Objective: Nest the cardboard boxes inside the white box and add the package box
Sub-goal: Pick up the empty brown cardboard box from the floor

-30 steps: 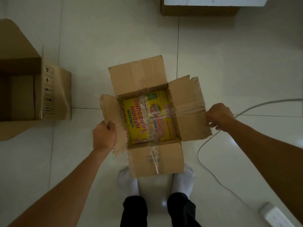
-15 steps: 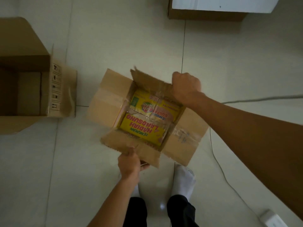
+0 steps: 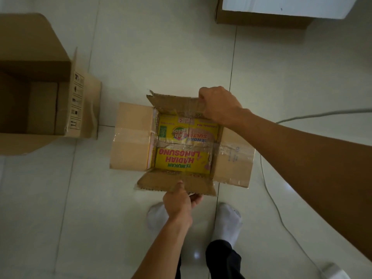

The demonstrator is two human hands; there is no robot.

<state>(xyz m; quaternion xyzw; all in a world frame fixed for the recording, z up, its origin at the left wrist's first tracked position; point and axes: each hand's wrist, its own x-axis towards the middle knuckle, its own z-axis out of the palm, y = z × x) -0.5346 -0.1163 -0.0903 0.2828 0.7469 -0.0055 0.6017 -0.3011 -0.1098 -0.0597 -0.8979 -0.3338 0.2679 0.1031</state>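
A small open cardboard box [image 3: 130,137] with yellow printed inner flaps is held above the tiled floor in the middle of the view. My left hand [image 3: 179,200] pinches its near flap, thumb on top. My right hand [image 3: 218,106] grips its far flap. A larger open cardboard box [image 3: 40,101] stands at the left with nothing visible inside. The white box [image 3: 281,7] shows at the top right edge, only partly in view, with a brown cardboard side [image 3: 261,21] under its white top.
My two feet in white socks [image 3: 226,220] stand below the held box. A grey cable [image 3: 269,196] runs across the floor on the right to a white power strip [image 3: 335,271] at the bottom right corner.
The small box has been turned about a quarter turn. My hands shifted from its left and right flaps to its near and far flaps, and the box moved slightly right.
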